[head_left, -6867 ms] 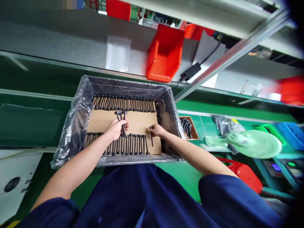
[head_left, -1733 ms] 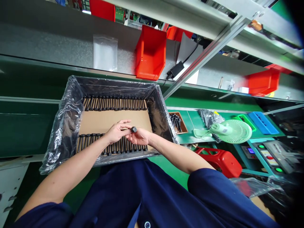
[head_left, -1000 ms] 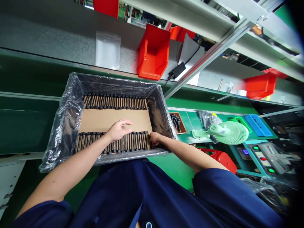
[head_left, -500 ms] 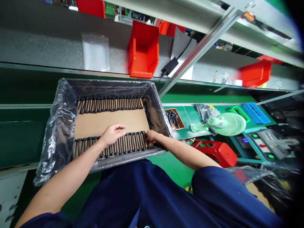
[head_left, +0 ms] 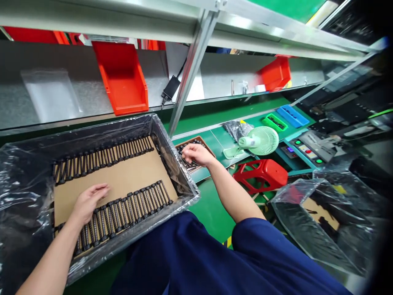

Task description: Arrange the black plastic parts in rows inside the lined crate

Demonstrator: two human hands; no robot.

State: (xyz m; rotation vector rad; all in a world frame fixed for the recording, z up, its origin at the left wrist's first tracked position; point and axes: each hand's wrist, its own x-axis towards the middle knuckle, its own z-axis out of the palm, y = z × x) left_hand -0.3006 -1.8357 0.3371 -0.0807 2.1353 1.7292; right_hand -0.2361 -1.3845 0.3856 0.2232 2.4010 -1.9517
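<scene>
Two rows of long black bolts (head_left: pixel 121 213) lie side by side on a cardboard sheet (head_left: pixel 132 170), inside a box (head_left: pixel 172 164) lined with clear plastic. Over the sheet, next to the near row, hovers my left hand (head_left: pixel 90 200); its fingers are stretched out and nothing shows in them. My right hand (head_left: pixel 198 155) is out to the right, above a small brown carton (head_left: pixel 208 148) of loose black bolts. Its fingers are loosely bent and slightly apart, with no bolt visible in them. The hand hides part of the carton's contents.
A pale green fan (head_left: pixel 260 141) stands on the green bench behind a red stool (head_left: pixel 260 174). An upright metal post (head_left: pixel 192 61) rises beyond the box. On the shelf are a red bin (head_left: pixel 124 82) and a black adapter (head_left: pixel 170 88). Another plastic-lined box (head_left: pixel 294 213) is at right.
My right hand has left the right end of the near bolt row and moved over the small carton. The view has turned right, and my left hand is farther left along the row.
</scene>
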